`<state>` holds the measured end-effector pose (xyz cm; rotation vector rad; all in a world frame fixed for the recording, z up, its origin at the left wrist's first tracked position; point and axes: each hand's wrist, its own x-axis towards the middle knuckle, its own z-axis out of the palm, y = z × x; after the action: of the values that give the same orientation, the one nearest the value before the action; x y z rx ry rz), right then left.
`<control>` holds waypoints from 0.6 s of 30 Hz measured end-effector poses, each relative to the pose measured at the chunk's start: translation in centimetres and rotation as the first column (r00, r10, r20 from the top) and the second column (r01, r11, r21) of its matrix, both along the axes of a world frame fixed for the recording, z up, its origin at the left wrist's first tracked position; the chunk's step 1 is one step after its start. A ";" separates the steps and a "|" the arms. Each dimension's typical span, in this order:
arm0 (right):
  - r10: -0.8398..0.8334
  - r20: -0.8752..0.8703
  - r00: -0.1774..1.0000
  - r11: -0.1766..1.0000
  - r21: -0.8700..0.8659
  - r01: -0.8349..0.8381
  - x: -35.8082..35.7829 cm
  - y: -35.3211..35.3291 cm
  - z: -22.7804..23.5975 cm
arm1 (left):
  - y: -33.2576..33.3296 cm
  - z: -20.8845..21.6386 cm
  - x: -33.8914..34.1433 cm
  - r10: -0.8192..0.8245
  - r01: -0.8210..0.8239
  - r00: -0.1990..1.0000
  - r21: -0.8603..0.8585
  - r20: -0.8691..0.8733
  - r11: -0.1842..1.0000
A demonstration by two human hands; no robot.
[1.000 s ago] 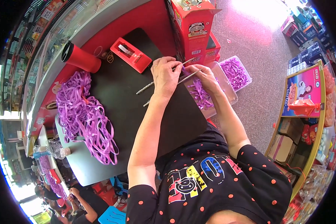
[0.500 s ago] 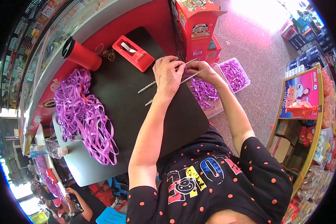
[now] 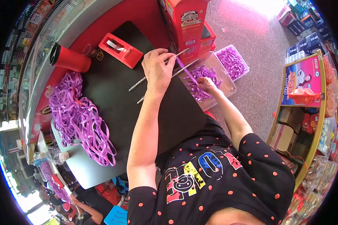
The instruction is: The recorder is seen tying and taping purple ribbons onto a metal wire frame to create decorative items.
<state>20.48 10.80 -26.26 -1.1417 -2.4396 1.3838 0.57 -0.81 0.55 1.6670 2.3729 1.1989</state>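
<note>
Above the black tabletop, my left hand [image 3: 158, 68] is closed, thumb and fingers pinching a purple ribbon [image 3: 187, 71] beside a thin metal rod [image 3: 138, 84]. That rod, spiral-grooved at its near end, passes beneath the hand. Parallel to it, a second metal rod [image 3: 185, 68] runs close by, its middle hidden by my left wrist. My right hand [image 3: 207, 85] is lower right, closed on the other end of the ribbon, which is drawn straight between both hands. Under my right hand is a clear bin [image 3: 226, 87] with short purple ribbon pieces [image 3: 202, 77].
A tangled heap of purple ribbon [image 3: 77, 112] covers the table's left side. Behind it stand a red tumbler [image 3: 69, 59] and a red tape-dispenser-like holder [image 3: 120, 50]. A red carton [image 3: 189, 26] rises at the far edge. Another container [image 3: 233, 62] holds more pieces.
My right hand has moved away from my left, down and toward me, drawing the ribbon straight. My left hand stays at the rods. The whole view has shifted slightly.
</note>
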 end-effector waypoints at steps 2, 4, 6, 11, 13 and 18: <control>-0.080 0.022 0.997 0.991 -0.106 0.082 0.6 -0.6 -1.5 | 0.1 0.0 0.1 0.007 -0.007 1.000 -0.002 0.000 1.000; -0.139 -0.048 0.989 0.975 -0.180 0.128 1.7 -0.3 -3.5 | 0.7 0.3 0.6 -0.022 0.022 1.000 -0.004 0.008 1.000; -0.240 -0.114 0.964 0.970 -0.066 0.233 0.0 -1.5 -0.9 | -0.1 0.0 -0.1 0.013 -0.013 1.000 -0.013 0.000 1.000; -0.574 -0.291 0.766 0.711 -0.640 0.289 -2.5 -3.0 8.6 | -0.5 -0.2 -0.3 0.028 -0.028 1.000 -0.024 -0.003 0.999; -0.659 -0.354 0.664 0.617 -0.759 0.207 -2.1 -1.4 6.8 | 0.1 0.1 0.4 0.003 -0.003 1.000 -0.012 0.002 1.000; -0.842 -0.175 0.511 0.316 -0.927 0.202 -2.2 0.4 3.4 | 0.0 0.2 0.3 -0.002 0.002 1.000 -0.026 -0.016 1.000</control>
<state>18.31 11.19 -22.88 -1.1428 -0.5971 2.1662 0.84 -0.82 0.75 1.6779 2.3849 1.1535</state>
